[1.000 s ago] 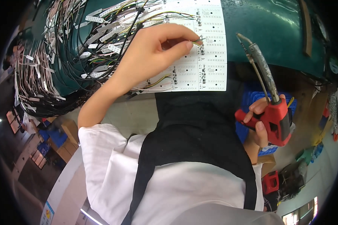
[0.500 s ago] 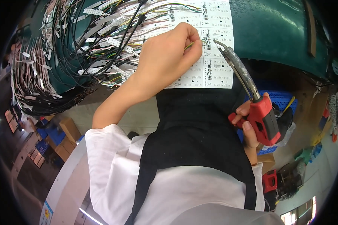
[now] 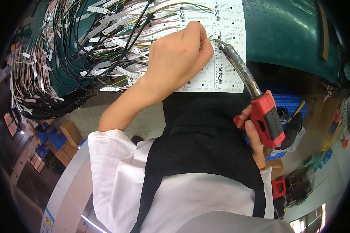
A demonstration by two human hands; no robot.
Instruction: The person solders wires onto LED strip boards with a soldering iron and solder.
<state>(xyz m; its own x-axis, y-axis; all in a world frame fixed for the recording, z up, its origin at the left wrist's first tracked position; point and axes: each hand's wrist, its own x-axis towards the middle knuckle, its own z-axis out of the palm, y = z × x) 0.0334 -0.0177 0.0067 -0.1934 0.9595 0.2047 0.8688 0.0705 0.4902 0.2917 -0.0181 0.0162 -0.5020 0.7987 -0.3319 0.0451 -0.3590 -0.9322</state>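
My left hand [image 3: 177,58] pinches the ends of thin green and yellow wires [image 3: 209,38] over a white circuit board panel [image 3: 233,77]. The panel is divided into several sections, each with small dark components. My right hand [image 3: 254,136] is wrapped round the red and black handle of a soldering gun [image 3: 265,119]. Its long metal barrel slants up to the left. The tip meets the board at the wire ends, close to my left fingertips; whether it touches the wires is too small to tell.
Black cables [image 3: 76,50] with white tagged strips are heaped on the green table [image 3: 280,35], left of the panel. Coloured wires run over the board's left part. A wooden strip [image 3: 322,31] lies at the table's right. Below the edge stands a blue crate [image 3: 295,101].
The soldering gun has moved left, and its tip has come to the wire ends. My left hand and the panel have shifted slightly to the right.
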